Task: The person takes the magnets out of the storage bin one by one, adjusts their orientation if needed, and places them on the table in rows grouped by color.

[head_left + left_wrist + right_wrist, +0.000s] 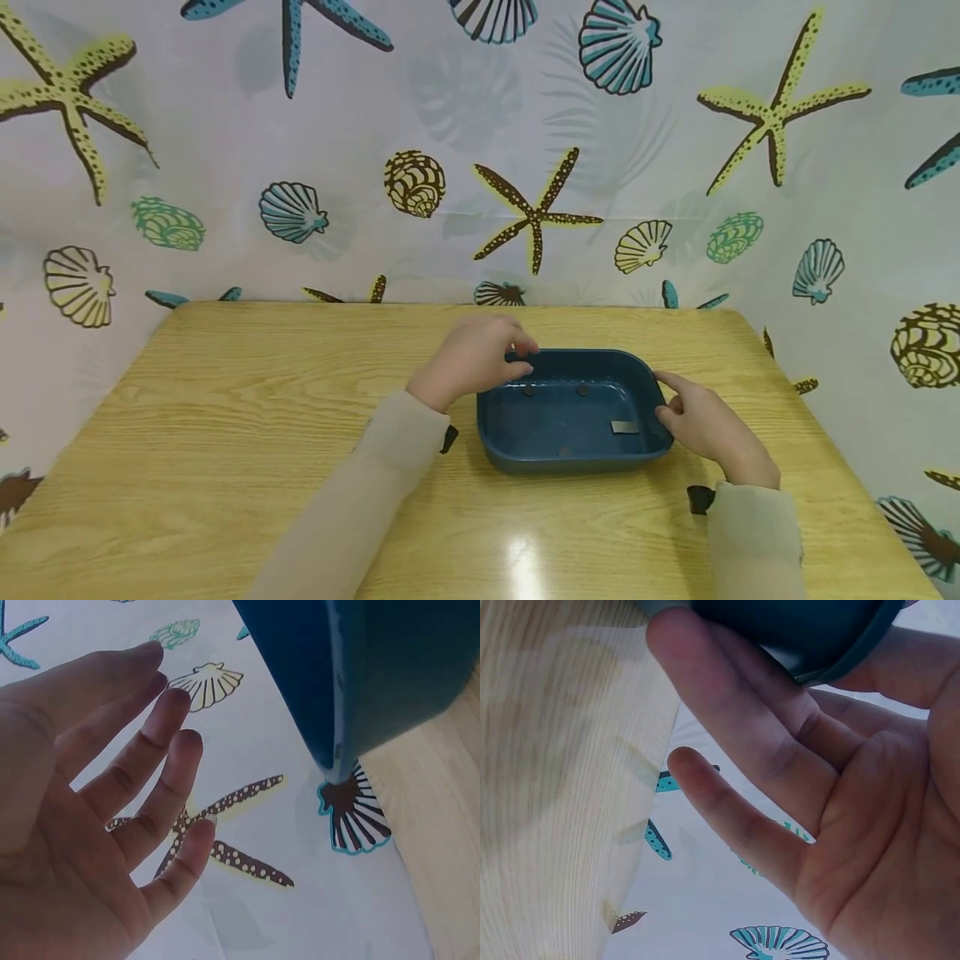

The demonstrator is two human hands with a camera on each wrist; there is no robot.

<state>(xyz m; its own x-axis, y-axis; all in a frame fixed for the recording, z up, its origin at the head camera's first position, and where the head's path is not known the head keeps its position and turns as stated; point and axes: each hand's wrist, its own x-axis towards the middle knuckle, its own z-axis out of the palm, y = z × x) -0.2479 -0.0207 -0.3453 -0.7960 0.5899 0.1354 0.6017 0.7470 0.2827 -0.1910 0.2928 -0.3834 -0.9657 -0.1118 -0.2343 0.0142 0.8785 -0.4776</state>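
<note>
A dark blue rectangular tub (pixel 558 468) with rounded corners sits right of the table's middle. Its inner floor shows a small whitish rectangle (pixel 624 427) and several little round spots. My right hand (pixel 705 421) holds the tub's right wall, the thumb inside the rim and fingers along the outside; the right wrist view shows fingers against the outer wall. Over the tub's far left corner hovers my left hand (pixel 480 354), fingers loosely bent. In the left wrist view that hand (pixel 120 795) has nothing in it, with a gap between its fingertips and the tub's edge (pixel 341 712).
The tub rests on a light wood-grain table (pixel 247 400). Behind and beside the table hangs a white cloth (pixel 360 108) printed with starfish and shells. Both forearms, in pale sleeves, reach in from the near side, with a dark strap piece (pixel 701 500) at the right wrist.
</note>
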